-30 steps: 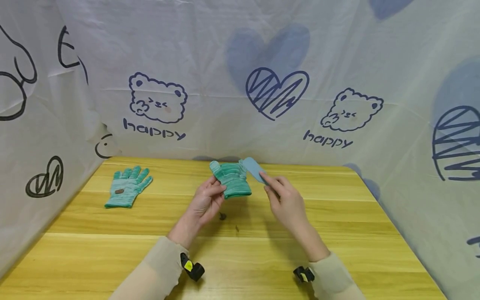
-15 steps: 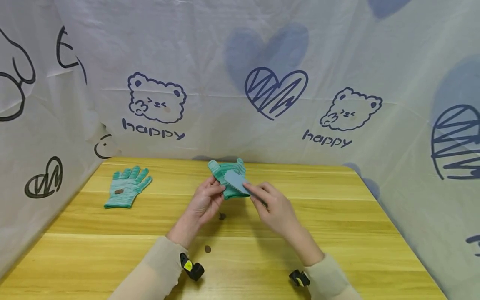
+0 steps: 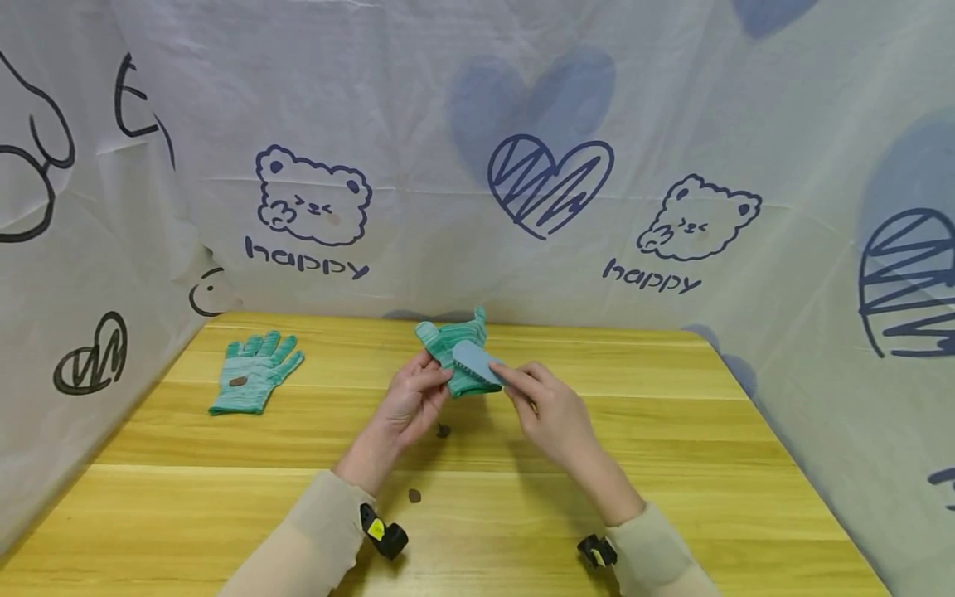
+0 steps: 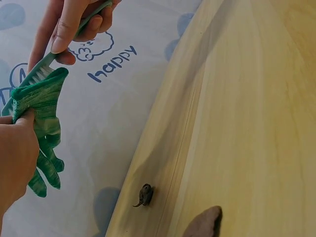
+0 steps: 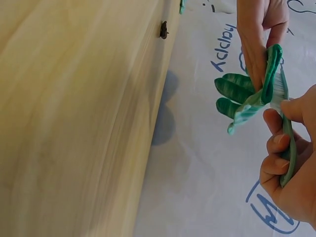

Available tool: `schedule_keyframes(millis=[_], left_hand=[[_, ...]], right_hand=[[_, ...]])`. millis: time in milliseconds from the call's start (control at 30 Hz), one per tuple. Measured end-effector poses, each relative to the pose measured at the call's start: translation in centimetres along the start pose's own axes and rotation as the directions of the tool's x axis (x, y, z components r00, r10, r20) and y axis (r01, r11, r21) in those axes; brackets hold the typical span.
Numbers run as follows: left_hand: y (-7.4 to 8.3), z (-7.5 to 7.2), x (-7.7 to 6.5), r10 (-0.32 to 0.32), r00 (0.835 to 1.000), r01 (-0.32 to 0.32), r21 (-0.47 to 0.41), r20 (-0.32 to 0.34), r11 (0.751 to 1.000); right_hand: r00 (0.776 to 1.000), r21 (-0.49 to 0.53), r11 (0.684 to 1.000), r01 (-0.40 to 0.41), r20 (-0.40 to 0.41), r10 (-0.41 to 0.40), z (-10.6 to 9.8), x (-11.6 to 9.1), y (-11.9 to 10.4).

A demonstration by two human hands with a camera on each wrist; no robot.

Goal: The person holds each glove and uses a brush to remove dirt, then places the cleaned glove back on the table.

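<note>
Glove (image 4: pixel 48 116) raised over desk (image 3: pixel 709 464); likely light, soft, floppy, best stretched by its cuff (image 5: pixel 273 74). Left hand (image 3: pixel 412 400): fingers pinching its edge. Right hand (image 3: pixel 554 412): fingers clamped on brush (image 3: pixel 477 361) (stiff, I'd guess), bristles against glove.

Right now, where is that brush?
In the head view, the brush is near the middle, pinched by the right hand, in front of the green glove that the left hand holds.
</note>
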State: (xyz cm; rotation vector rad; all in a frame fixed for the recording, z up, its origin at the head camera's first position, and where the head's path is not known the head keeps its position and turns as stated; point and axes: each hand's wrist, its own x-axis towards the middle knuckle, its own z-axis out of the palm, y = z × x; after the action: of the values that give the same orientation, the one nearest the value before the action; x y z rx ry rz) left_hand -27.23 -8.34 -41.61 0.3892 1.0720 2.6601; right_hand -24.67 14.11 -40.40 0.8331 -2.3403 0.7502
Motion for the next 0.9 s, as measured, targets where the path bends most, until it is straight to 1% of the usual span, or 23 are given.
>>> schedule_keyframes(millis=[200,300,367,467,533,633,767,900], left_hand=[[-0.1,0.1,0.0,-0.014,1.000,0.014,-0.015,-0.013,1.000],[-0.1,0.1,0.0,-0.022,1.000,0.023,0.016,-0.019,1.000],[0.0,0.1,0.0,-0.030,0.999,0.031,0.041,-0.027,0.999],[0.0,0.1,0.0,-0.036,0.999,0.039,0.073,-0.041,0.997],[0.0,0.1,-0.1,-0.036,0.998,0.039,0.070,-0.052,0.997],[0.0,0.1,-0.1,-0.031,0.998,0.035,0.058,-0.062,0.998],[-0.1,0.1,-0.1,-0.033,0.997,0.035,0.037,-0.065,0.999],[-0.2,0.2,-0.1,-0.031,0.996,0.031,0.001,-0.088,1.000]], right_hand=[[0.999,-0.025,1.000,0.008,-0.040,-0.009,-0.1,0.0,0.2],[0.998,-0.034,0.999,0.007,-0.055,-0.009,-0.2,0.0,0.3],[0.997,-0.045,0.999,-0.013,-0.071,0.009,-0.3,0.0,0.5],[0.992,-0.064,0.996,-0.066,-0.111,0.059,-0.6,0.0,0.9],[0.986,-0.058,0.993,-0.103,-0.138,0.094,-0.9,0.0,1.2],[0.980,-0.023,0.993,-0.118,-0.162,0.113,-1.3,0.1,1.4],[0.986,0.020,0.997,-0.080,-0.146,0.082,-1.6,0.3,1.1],[0.995,0.040,0.999,-0.020,-0.093,0.023,-1.3,0.2,0.3]])
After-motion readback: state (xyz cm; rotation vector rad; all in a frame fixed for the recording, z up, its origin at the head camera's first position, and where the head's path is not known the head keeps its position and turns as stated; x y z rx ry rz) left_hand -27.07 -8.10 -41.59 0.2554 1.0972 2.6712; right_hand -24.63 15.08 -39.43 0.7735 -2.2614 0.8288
